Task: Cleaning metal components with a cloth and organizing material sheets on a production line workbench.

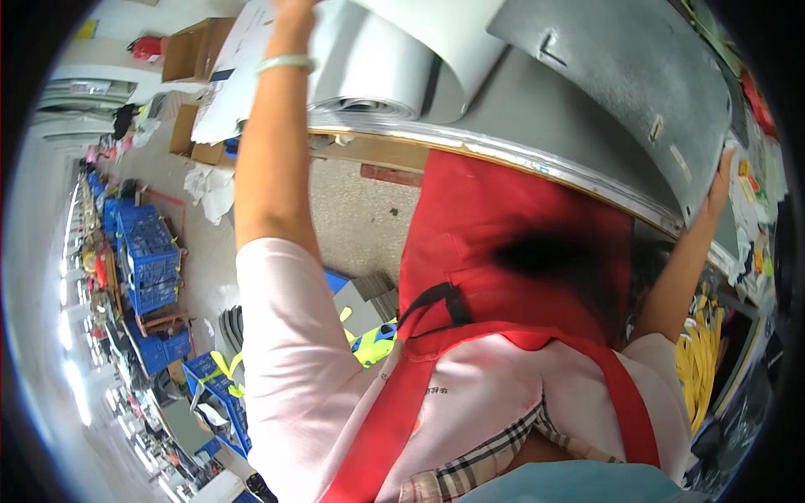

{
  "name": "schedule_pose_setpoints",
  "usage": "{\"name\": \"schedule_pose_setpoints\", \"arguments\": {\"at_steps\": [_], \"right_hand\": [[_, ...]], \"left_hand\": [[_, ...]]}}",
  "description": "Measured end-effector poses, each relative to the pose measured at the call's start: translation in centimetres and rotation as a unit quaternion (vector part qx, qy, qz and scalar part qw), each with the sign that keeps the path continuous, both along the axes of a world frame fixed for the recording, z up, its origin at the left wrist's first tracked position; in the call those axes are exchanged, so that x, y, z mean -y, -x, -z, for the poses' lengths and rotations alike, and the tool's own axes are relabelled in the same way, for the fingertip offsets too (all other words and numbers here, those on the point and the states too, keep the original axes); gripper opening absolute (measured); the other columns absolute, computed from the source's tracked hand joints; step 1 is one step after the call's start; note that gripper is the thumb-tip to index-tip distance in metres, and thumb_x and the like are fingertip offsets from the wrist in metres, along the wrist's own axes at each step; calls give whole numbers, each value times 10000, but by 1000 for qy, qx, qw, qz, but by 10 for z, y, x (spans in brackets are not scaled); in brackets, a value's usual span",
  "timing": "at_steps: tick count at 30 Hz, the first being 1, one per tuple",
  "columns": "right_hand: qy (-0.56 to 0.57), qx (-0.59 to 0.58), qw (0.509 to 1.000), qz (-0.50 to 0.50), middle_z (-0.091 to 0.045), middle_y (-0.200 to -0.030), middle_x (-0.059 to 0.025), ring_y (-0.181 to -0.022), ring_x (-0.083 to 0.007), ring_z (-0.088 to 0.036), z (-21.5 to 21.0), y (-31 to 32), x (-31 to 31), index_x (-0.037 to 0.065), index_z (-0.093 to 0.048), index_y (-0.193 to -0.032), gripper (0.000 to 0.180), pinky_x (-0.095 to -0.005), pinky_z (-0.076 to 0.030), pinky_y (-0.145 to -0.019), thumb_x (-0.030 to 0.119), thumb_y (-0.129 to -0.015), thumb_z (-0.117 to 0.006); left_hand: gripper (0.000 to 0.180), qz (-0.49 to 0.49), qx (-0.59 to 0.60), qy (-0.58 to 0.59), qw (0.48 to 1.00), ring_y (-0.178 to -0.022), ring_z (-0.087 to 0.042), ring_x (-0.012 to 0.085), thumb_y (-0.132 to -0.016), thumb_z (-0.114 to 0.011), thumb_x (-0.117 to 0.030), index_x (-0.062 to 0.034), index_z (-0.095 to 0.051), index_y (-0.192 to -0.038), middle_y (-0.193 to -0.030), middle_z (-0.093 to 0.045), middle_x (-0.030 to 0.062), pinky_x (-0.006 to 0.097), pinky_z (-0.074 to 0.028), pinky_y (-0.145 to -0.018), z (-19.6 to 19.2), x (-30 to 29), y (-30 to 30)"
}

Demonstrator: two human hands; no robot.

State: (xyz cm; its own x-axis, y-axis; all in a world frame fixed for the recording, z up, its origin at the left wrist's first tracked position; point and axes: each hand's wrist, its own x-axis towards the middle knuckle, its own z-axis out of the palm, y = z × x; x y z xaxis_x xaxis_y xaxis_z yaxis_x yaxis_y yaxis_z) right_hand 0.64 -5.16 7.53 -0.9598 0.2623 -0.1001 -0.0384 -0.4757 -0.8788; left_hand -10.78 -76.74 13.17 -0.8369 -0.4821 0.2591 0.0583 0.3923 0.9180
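Note:
My left arm reaches far forward across the table. Only the base of my left hand (293,7) shows at the top edge, beyond a pale bangle, and its fingers are out of view. It is nearest to a roll of white sheet material (369,67), whose loose part curls up to the right. My right hand (721,180) grips the right edge of a large, stiff grey template sheet (620,75) with small slots cut in it. The sheet bows upward over the grey tabletop (545,126), its near corner close to the table's edge.
The table's metal-trimmed front edge (503,155) runs before my red apron (503,226). Cardboard boxes (197,50) stand at the far left. Blue crates (151,251) line the floor to the left. Yellow strips (700,360) hang at lower right, below scattered papers (750,193).

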Motion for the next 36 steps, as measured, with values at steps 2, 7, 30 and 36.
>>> {"name": "schedule_pose_setpoints", "arguments": {"at_steps": [2,7,30,36], "right_hand": [[4,18,1000,-3,-604,-1420,-131,-1256,-272,-604,3,-4,5,46,-514,-1472,602,-379,-480,-1086,479,-1055,-553],[5,49,996,-68,-602,-1422,-130,-1243,-263,-607,24,10,27,36,-504,-1480,603,-366,-481,-1073,456,-1053,-571],[-456,61,876,-142,-578,-758,29,-696,-85,-495,10,47,51,82,-671,-867,174,-275,-406,-634,227,-944,-728],[-477,25,859,-184,-594,-726,26,-651,-95,-504,22,72,54,82,-687,-841,195,-285,-409,-610,245,-932,-741]], "left_hand": [[166,-142,-37,-40,988,-741,-689,254,-891,-640,-143,-28,-729,-971,-867,-710,131,398,-567,-665,-10,55,-61],[205,-305,161,135,929,-528,-607,182,-889,-696,-174,8,-734,-804,-658,-667,80,307,-491,-471,18,176,-238],[211,296,-53,334,894,-863,-683,255,-903,-770,-146,-23,-750,-1073,-987,-733,100,339,-547,-797,21,-237,-226],[294,309,-6,395,865,-978,-652,334,-833,-813,-216,-29,-745,-1050,-1033,-708,118,408,-537,-845,55,-246,-212]]}}
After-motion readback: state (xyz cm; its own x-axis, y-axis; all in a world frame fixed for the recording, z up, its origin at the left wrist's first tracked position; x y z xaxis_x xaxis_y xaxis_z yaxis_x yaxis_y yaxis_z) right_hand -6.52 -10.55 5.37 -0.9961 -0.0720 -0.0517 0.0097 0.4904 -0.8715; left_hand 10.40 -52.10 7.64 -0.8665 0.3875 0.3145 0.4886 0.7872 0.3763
